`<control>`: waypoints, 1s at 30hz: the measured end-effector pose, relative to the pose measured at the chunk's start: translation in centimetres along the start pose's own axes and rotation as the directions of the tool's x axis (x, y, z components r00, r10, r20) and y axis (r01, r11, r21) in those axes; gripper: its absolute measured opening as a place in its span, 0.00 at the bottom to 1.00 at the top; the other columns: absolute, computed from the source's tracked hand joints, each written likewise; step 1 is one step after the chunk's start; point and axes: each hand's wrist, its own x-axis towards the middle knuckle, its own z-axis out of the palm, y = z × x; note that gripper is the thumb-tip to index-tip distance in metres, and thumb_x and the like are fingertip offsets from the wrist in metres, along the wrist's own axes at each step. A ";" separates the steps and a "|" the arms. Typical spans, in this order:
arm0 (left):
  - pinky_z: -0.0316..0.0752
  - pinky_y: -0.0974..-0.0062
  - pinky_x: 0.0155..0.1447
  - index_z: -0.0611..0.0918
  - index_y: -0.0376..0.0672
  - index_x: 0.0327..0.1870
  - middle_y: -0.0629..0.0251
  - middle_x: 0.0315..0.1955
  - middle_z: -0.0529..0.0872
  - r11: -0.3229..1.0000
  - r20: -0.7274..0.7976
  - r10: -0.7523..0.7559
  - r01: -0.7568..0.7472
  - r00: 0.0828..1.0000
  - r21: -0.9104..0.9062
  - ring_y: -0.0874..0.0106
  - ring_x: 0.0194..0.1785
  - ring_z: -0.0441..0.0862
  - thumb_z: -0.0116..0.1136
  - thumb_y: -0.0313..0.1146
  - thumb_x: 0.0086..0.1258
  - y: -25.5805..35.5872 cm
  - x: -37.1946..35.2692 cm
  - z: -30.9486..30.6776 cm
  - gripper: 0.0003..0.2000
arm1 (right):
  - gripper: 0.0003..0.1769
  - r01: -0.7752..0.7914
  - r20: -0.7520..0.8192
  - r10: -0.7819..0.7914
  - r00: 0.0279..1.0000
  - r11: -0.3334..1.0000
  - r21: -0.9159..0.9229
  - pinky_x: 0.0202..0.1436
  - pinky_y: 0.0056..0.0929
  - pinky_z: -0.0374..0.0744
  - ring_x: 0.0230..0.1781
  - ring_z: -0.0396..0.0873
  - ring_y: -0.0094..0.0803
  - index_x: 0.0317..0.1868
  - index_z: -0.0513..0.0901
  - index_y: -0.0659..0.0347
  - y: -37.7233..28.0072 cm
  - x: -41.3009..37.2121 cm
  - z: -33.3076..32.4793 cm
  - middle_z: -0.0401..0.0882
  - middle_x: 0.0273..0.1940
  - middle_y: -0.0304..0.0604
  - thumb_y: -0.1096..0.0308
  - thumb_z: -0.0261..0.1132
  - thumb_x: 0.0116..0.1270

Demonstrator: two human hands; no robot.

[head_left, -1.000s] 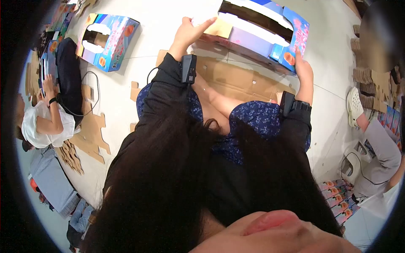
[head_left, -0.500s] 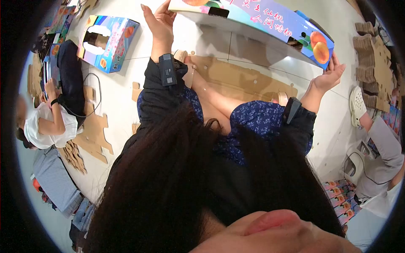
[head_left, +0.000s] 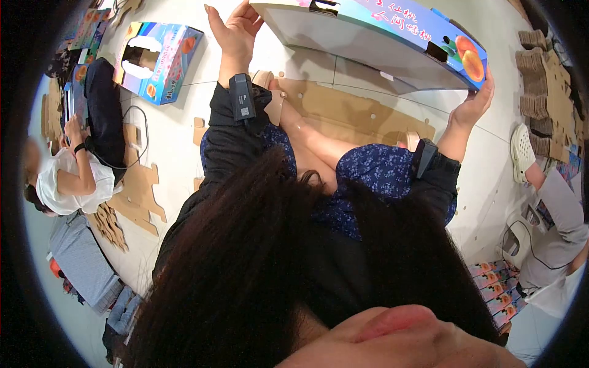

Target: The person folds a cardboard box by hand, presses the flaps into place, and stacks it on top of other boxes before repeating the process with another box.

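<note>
A printed cardboard box (head_left: 392,37) with peach pictures and red Chinese characters is held up in front of me, tilted so its pale grey-white side shows. Its top runs out of the frame. My left hand (head_left: 237,35) grips the box's left end, thumb sticking out and fingers partly behind the edge. At the lower right corner, my right hand (head_left: 477,103) supports it with the fingers along the end. Dark cut-outs show in the printed face.
Another peach box (head_left: 156,64) with a window stands on the floor at left. A flat brown cardboard sheet (head_left: 343,110) lies by my feet. Stacked brown cardboard (head_left: 540,92) is at right. A person in white (head_left: 73,178) works at left; another person's leg (head_left: 555,190) is at right.
The box has tilted so that more of its pale side shows, and its right end has dropped slightly. My right hand has turned more upright against the corner.
</note>
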 end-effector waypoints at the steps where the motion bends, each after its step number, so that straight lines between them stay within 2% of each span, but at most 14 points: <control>1: 0.59 0.63 0.63 0.78 0.35 0.47 0.56 0.43 0.78 0.998 -0.015 -0.007 0.007 1.000 -0.063 0.62 0.51 0.72 0.33 0.78 0.58 0.1 -0.2 0.5 0.46 | 0.36 0.032 0.021 -0.031 0.999 0.999 -0.027 0.62 0.33 0.68 0.56 0.74 0.36 0.59 0.71 0.73 0.0 0.0 0.1 0.76 0.52 0.51 0.44 0.47 0.72; 3: 0.61 0.71 0.50 0.79 0.43 0.33 0.70 0.26 0.76 0.982 -0.045 -0.028 0.019 0.999 -0.188 0.70 0.36 0.71 0.39 0.79 0.56 0.2 -0.7 1.6 0.40 | 0.37 0.028 0.083 -0.031 0.996 0.999 0.038 0.64 0.33 0.67 0.57 0.73 0.36 0.62 0.69 0.74 -0.6 -0.2 0.1 0.75 0.55 0.52 0.44 0.47 0.72; 6: 0.67 0.71 0.50 0.79 0.34 0.32 0.61 0.25 0.79 0.897 -0.103 -0.065 0.013 0.993 -0.442 0.65 0.35 0.73 0.43 0.77 0.55 1.3 -1.4 3.0 0.43 | 0.40 0.001 0.112 -0.011 0.994 0.996 0.086 0.66 0.36 0.65 0.62 0.70 0.38 0.64 0.68 0.72 -1.1 -0.5 0.2 0.73 0.59 0.53 0.41 0.46 0.70; 9: 0.70 0.79 0.37 0.76 0.39 0.53 0.65 0.33 0.82 0.861 -0.080 0.071 -0.101 0.994 -0.498 0.75 0.30 0.74 0.40 0.69 0.65 3.0 -2.1 5.1 0.37 | 0.42 -0.011 0.074 0.004 0.997 0.995 0.103 0.67 0.37 0.64 0.64 0.68 0.39 0.65 0.68 0.72 -1.3 -0.3 -0.2 0.72 0.60 0.53 0.38 0.44 0.68; 10: 0.66 0.71 0.48 0.75 0.36 0.55 0.59 0.41 0.80 0.818 0.019 0.030 -0.014 0.999 -0.576 0.68 0.40 0.73 0.39 0.71 0.63 2.4 -1.7 3.5 0.41 | 0.43 -0.013 0.058 0.006 0.998 0.994 0.110 0.67 0.38 0.64 0.64 0.68 0.39 0.65 0.68 0.72 -1.3 -0.3 -0.4 0.72 0.60 0.54 0.37 0.43 0.68; 11: 0.61 0.62 0.59 0.74 0.33 0.56 0.53 0.49 0.77 0.764 0.121 0.000 0.078 0.993 -0.640 0.61 0.51 0.72 0.38 0.73 0.62 1.4 -0.9 0.4 0.44 | 0.42 0.071 0.031 -0.074 0.997 0.993 0.093 0.60 0.35 0.71 0.58 0.75 0.41 0.61 0.70 0.76 -1.2 -0.2 -0.4 0.75 0.57 0.57 0.40 0.40 0.72; 12: 0.57 0.54 0.71 0.73 0.30 0.57 0.46 0.57 0.74 0.703 0.222 -0.021 0.173 0.975 -0.690 0.54 0.61 0.70 0.37 0.75 0.60 1.8 -1.0 0.3 0.48 | 0.39 0.043 0.002 -0.043 0.999 0.996 0.083 0.58 0.34 0.72 0.55 0.76 0.40 0.58 0.73 0.76 -0.9 -0.2 -0.6 0.77 0.54 0.56 0.41 0.43 0.72; 15: 0.59 0.51 0.70 0.66 0.29 0.61 0.43 0.62 0.68 0.956 -0.180 -0.143 0.088 0.973 -0.281 0.52 0.65 0.67 0.42 0.71 0.61 1.0 -1.1 1.4 0.46 | 0.31 -0.015 -0.103 0.017 0.995 1.000 0.023 0.52 0.30 0.74 0.48 0.78 0.34 0.48 0.78 0.74 -0.4 -0.3 -1.0 0.80 0.45 0.52 0.47 0.50 0.72; 17: 0.59 0.49 0.70 0.63 0.29 0.63 0.42 0.63 0.66 0.956 -0.185 -0.141 0.086 0.972 -0.280 0.50 0.67 0.64 0.44 0.69 0.62 0.7 -0.9 0.9 0.46 | 0.24 -0.019 -0.199 0.007 0.980 0.998 -0.055 0.48 0.27 0.75 0.41 0.78 0.29 0.39 0.80 0.72 -0.3 0.0 -0.6 0.81 0.38 0.47 0.53 0.56 0.71; 20: 0.57 0.46 0.71 0.62 0.29 0.64 0.41 0.64 0.65 0.952 -0.220 -0.138 0.068 0.966 -0.300 0.48 0.69 0.61 0.45 0.68 0.61 0.8 -0.8 1.0 0.46 | 0.14 -0.028 -0.254 0.038 0.966 0.999 0.044 0.43 0.22 0.74 0.36 0.74 0.23 0.33 0.78 0.67 0.4 0.3 -0.8 0.79 0.34 0.41 0.62 0.63 0.68; 24: 0.52 0.44 0.73 0.63 0.29 0.65 0.42 0.66 0.63 0.961 -0.270 -0.128 0.052 0.954 -0.273 0.47 0.71 0.59 0.45 0.68 0.61 0.8 -0.9 1.6 0.46 | 0.14 0.003 -0.253 -0.037 0.967 0.991 -0.135 0.41 0.21 0.73 0.34 0.74 0.23 0.33 0.79 0.66 0.9 0.2 -0.6 0.79 0.32 0.40 0.62 0.65 0.66; 26: 0.51 0.44 0.73 0.62 0.29 0.65 0.43 0.67 0.61 0.956 -0.225 -0.145 0.078 0.963 -0.283 0.48 0.71 0.58 0.45 0.69 0.61 0.8 -0.9 1.4 0.47 | 0.11 0.002 -0.236 -0.051 0.970 0.980 -0.201 0.38 0.21 0.73 0.32 0.73 0.22 0.32 0.80 0.66 0.8 0.3 -0.8 0.79 0.32 0.39 0.65 0.67 0.64; 30: 0.50 0.45 0.73 0.62 0.29 0.67 0.44 0.68 0.61 0.954 -0.175 -0.146 0.092 0.974 -0.286 0.49 0.72 0.58 0.44 0.69 0.61 0.8 -0.8 1.1 0.48 | 0.16 -0.032 -0.223 -0.031 0.974 0.962 -0.273 0.38 0.22 0.74 0.30 0.75 0.23 0.30 0.81 0.66 -0.1 0.2 -0.8 0.80 0.30 0.40 0.58 0.68 0.62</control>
